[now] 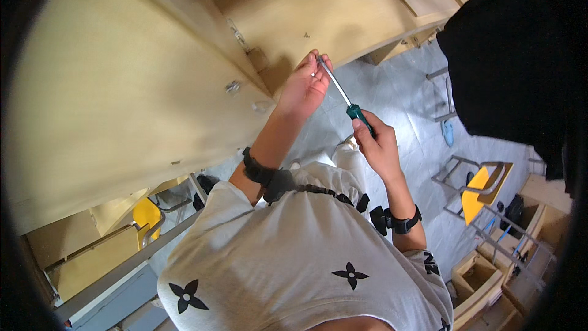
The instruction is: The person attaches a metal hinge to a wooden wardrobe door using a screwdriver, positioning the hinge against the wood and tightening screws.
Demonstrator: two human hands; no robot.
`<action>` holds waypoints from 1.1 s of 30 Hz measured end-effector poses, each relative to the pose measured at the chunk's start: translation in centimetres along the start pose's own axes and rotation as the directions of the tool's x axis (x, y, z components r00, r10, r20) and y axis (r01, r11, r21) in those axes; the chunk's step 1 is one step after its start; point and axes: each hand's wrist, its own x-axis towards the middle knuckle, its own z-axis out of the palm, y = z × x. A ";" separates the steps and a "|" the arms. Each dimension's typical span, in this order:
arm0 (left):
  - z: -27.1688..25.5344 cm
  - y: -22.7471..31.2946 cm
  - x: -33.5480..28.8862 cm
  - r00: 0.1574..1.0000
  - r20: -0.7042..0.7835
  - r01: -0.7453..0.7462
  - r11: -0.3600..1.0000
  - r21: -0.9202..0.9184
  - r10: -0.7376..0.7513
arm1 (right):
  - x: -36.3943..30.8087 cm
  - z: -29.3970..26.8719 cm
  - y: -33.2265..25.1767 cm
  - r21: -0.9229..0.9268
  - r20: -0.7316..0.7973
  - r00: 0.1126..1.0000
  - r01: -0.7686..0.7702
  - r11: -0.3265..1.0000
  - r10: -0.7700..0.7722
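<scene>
My right hand (381, 148) is wrapped around the dark green handle of a screwdriver (336, 83). Its long metal shaft slants up and to the left. At the far end of the shaft, the fingertips of my left hand (309, 83) are pinched together right by the tip. Whatever small piece may be between them is too small to make out. Just beyond the left hand is a pale wooden panel (318, 18) with small metal fittings on it. Another large wooden panel (116, 98) stands to the left, also bearing fittings.
Grey tiled floor (404, 86) shows below the hands. On the right are a yellow chair (484, 190) with a metal frame and open wooden drawers (481, 279). Another yellow chair (147, 217) stands at lower left. A large black shape (502, 67) blocks the upper right.
</scene>
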 end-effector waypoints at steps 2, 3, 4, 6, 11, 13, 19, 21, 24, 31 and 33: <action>-1.6 1.3 -1.8 0.991 0.135 0.007 1.000 0.006 -0.008 | -2.3 2.1 -1.1 -0.014 -0.017 1.000 -0.013 1.000 0.013; -1.7 1.8 -2.6 0.963 0.269 0.004 1.000 0.014 -0.007 | -3.2 2.9 -1.4 -0.024 -0.027 0.999 -0.020 1.000 0.019; -1.8 2.3 -3.6 0.961 0.276 -0.011 1.000 0.018 0.006 | -4.1 3.7 -1.5 -0.030 -0.035 0.999 -0.017 0.999 0.016; -1.7 3.1 -5.5 0.987 0.161 0.007 1.000 -0.025 -0.002 | -5.7 5.1 -1.3 -0.066 -0.042 0.999 -0.011 0.998 0.008; -2.6 4.8 -8.9 0.997 0.038 0.068 0.993 -0.096 -0.064 | -9.1 8.1 -2.0 -0.052 -0.044 0.998 -0.044 0.998 0.042; -2.8 5.3 -9.9 0.999 0.021 0.051 0.996 -0.074 -0.050 | -10.0 9.2 -2.4 -0.019 -0.056 0.997 -0.057 0.998 0.056; -3.3 6.3 -11.5 0.999 0.050 0.022 0.995 -0.099 -0.017 | -11.3 10.6 -2.9 -0.016 -0.026 0.997 -0.068 0.998 0.067; -3.4 6.5 -11.7 0.999 0.046 0.022 0.993 -0.112 -0.017 | -11.5 11.0 -3.1 0.009 -0.018 0.998 -0.055 0.998 0.056; -3.4 6.8 -11.9 0.998 0.059 0.017 0.993 -0.116 -0.010 | -11.8 11.3 -3.4 0.066 0.006 0.993 -0.114 0.991 0.114; -4.0 8.3 -12.2 0.973 0.226 0.051 0.998 -0.040 -0.041 | -11.2 9.7 -5.1 0.432 0.298 0.931 -0.329 0.840 0.212; -3.9 8.5 -12.1 0.966 0.256 0.047 0.999 -0.001 -0.045 | -11.1 9.2 -5.4 0.536 0.378 0.884 -0.451 0.713 0.275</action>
